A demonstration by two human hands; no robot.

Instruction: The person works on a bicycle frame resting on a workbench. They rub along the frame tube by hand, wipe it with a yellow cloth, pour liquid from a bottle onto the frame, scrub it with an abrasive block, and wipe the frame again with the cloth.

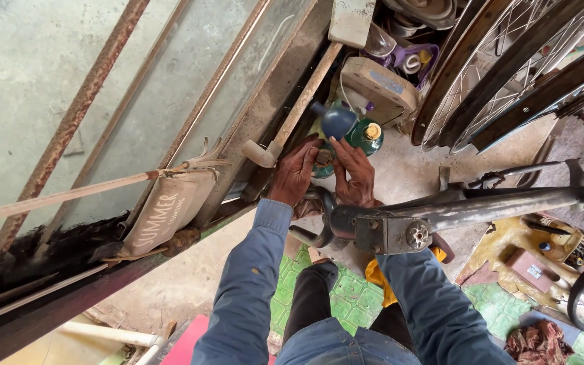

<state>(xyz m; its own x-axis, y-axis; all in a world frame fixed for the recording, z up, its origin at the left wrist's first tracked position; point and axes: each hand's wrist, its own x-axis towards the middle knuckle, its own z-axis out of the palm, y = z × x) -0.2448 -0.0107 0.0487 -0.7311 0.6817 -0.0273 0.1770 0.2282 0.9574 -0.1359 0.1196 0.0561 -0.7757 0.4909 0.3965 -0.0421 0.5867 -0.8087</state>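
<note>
Both hands are down at the floor past the bike frame [441,213]: left hand [295,172] and right hand [355,172] each have fingers pinched on a small rusty part [324,158] between them, just below a blue-capped green can [346,125]

Both arms wear long blue denim-like sleeves, the cuffs ending at the wrists just behind the bare left hand [295,172] and right hand [355,172]. The fabric is creased along the forearms. Dark trousers cover the legs below the arms.
</note>
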